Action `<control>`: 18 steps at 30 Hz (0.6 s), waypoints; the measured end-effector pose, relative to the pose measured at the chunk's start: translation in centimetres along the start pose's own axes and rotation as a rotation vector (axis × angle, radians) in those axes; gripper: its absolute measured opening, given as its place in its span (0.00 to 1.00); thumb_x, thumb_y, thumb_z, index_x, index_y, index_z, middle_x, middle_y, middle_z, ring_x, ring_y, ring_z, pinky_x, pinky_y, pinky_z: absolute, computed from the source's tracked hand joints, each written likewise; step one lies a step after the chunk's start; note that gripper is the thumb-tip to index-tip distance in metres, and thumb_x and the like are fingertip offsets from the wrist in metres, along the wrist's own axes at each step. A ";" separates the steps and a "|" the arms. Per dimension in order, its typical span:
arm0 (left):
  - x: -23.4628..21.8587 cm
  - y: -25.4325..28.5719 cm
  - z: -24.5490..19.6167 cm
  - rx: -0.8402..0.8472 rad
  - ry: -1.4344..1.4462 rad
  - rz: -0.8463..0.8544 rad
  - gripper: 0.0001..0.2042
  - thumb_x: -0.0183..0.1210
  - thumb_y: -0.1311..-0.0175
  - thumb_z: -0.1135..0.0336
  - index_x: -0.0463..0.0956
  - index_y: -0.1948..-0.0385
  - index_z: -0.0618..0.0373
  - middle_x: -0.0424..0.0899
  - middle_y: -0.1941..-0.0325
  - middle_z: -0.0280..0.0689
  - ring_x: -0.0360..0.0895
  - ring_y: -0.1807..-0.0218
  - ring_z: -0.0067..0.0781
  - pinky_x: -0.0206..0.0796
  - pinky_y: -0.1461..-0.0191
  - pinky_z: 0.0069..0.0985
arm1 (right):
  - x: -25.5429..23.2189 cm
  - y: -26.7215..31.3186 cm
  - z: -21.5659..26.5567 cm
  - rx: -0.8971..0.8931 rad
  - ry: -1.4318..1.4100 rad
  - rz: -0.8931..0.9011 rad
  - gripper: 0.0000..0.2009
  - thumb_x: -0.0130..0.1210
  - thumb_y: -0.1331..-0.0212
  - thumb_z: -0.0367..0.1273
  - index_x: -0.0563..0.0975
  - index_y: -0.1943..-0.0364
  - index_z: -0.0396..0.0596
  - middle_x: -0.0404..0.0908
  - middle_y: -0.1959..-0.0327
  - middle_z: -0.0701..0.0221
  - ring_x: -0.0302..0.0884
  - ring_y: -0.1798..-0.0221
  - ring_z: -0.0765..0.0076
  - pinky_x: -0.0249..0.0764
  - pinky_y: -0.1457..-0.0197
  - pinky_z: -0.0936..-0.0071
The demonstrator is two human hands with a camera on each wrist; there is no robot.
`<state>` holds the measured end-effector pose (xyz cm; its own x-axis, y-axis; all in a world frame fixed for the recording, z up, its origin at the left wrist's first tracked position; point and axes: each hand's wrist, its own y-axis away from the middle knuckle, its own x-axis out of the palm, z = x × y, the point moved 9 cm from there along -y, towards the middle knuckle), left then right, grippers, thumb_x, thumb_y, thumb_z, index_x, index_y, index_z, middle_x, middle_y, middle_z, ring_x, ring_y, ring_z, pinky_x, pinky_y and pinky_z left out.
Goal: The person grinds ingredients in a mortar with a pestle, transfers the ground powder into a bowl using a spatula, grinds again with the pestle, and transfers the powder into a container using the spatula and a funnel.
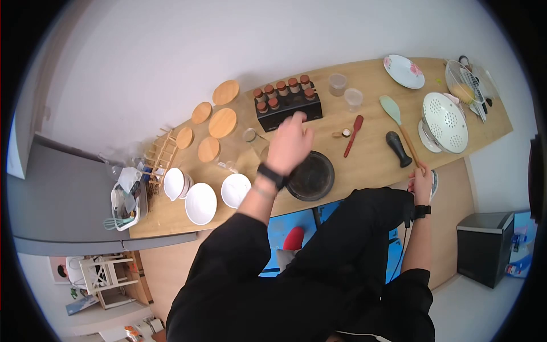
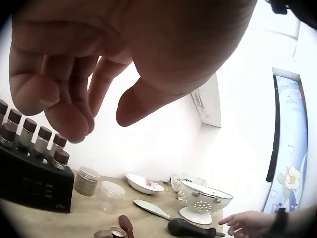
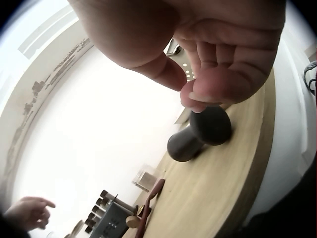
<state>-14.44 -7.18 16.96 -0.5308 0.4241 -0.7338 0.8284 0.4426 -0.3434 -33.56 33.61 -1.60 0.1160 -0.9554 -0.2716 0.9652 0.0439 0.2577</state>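
From where I stand, someone in black sleeves is bent over a long wooden desk [image 1: 370, 151], with both arms stretched out over it. The left hand [image 1: 289, 147] hovers above the middle, just on the near side of a black rack [image 1: 268, 121] of spice jars [image 1: 293, 85] with reddish-brown caps. Its grip is loose: the fingers are softly bent, the thumb stands apart from them, and nothing is held. The rack sits toward the far side of the desk, with two clear tubs [image 1: 353, 99] to its right. A round dark pan [image 1: 316, 178] lies at the near edge, just right of that wrist.

The right hand [image 1: 420, 181] is out at the near right edge, by the handle end of a pale green spoon [image 1: 392, 110]. Its grip looks slack too, with curled fingers and nothing seen between them; whether they touch the handle I cannot tell. A black pepper mill [image 1: 397, 149] lies just left of the handle, and a red spatula [image 1: 354, 135] further left.

Past the spoon, to the right, a white colander [image 1: 445, 122] stands tilted, and a flowered plate [image 1: 403, 71] lies at the far side. White bowls [image 1: 200, 204] and round wooden lids [image 1: 222, 122] fill the left.
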 end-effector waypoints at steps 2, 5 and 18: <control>3.1 -4.9 2.5 -0.112 -0.150 0.089 0.16 0.56 0.39 0.62 0.73 0.55 0.64 0.79 0.54 0.57 0.79 0.53 0.60 0.73 0.49 0.48 | 0.9 2.3 2.3 -0.034 -0.086 0.042 0.21 0.46 0.36 0.27 0.70 0.38 0.43 0.76 0.74 0.70 0.67 0.85 0.81 0.64 0.87 0.83; 7.8 -10.0 7.3 -0.269 -0.279 0.221 0.23 0.57 0.40 0.58 0.69 0.48 0.63 0.74 0.44 0.59 0.78 0.45 0.59 0.73 0.43 0.47 | 1.4 4.8 5.3 -0.082 -0.125 0.072 0.20 0.46 0.37 0.26 0.71 0.40 0.43 0.76 0.74 0.70 0.67 0.85 0.82 0.64 0.86 0.83; 5.9 -16.9 6.1 -0.240 -0.237 0.350 0.18 0.60 0.43 0.55 0.83 0.65 0.65 0.86 0.65 0.52 0.86 0.66 0.42 0.77 0.57 0.36 | -2.4 9.7 3.8 0.003 -0.183 0.147 0.12 0.50 0.33 0.30 0.78 0.49 0.44 0.77 0.74 0.75 0.69 0.82 0.85 0.64 0.84 0.86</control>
<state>-30.44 -16.98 14.86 -0.1490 0.4013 -0.9038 0.8704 0.4870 0.0728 -25.41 35.18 5.03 0.2110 -0.9758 -0.0583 0.9403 0.1863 0.2850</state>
